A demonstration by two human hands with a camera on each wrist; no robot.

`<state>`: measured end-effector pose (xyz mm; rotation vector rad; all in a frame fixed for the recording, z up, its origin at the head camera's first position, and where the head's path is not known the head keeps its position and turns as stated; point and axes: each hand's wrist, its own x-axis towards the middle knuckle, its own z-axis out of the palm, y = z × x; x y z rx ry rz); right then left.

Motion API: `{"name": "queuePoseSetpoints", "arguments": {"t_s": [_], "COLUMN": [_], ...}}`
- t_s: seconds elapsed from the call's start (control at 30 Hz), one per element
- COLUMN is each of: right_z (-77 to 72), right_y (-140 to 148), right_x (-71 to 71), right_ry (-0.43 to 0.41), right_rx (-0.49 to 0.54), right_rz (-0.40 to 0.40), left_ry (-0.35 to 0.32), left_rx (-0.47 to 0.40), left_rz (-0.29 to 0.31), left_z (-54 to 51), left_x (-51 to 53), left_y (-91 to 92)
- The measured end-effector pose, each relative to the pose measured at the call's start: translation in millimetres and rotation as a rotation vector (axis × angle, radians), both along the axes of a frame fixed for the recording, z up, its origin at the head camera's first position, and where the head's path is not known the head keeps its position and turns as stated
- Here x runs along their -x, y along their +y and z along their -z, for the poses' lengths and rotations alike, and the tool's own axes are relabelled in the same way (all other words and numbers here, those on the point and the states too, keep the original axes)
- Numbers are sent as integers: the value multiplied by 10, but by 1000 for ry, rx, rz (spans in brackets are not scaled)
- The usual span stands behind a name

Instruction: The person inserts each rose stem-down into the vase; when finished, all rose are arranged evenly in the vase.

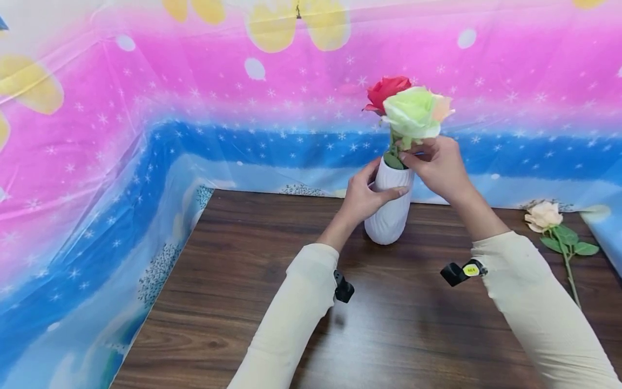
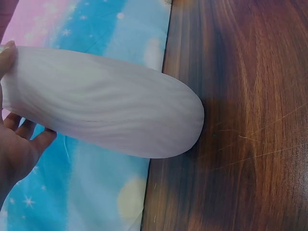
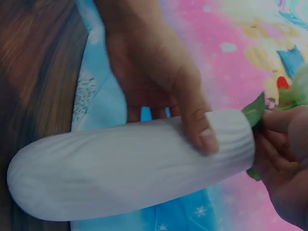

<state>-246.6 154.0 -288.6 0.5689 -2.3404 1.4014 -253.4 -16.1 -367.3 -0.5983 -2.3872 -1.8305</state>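
Observation:
A white ribbed vase [image 1: 387,216] stands upright near the table's back edge. My left hand [image 1: 362,197] grips its upper part, thumb across the front; the left wrist view shows the vase's body [image 2: 110,106] down to its rounded base. At the mouth, my right hand [image 1: 443,166] pinches the stem just below a pale green and white rose [image 1: 413,111]. Behind that bloom are a red rose [image 1: 386,93] and a partly hidden peach rose [image 1: 442,108]. Green leaves [image 3: 255,110] show at the rim in the right wrist view. The stems inside the vase are hidden.
A cream rose [image 1: 544,216] with leaves and a long stem lies on the dark wooden table [image 1: 233,270] at the right, beyond my right sleeve. A pink and blue patterned cloth [image 1: 262,102] hangs behind the table and along its left side.

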Motion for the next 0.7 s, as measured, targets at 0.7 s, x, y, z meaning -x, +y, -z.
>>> {"name": "queuePoseSetpoints", "arguments": {"t_s": [0.7], "right_z": [48], "right_y": [297], "right_x": [-245], "right_ry": [-144], "right_rx": [166], "right_rz": [-126], "left_ry": [-23], "left_rx": [1], "left_rz": [-21], "left_z": [-14], "left_x": [-20], "left_y": [22]}}
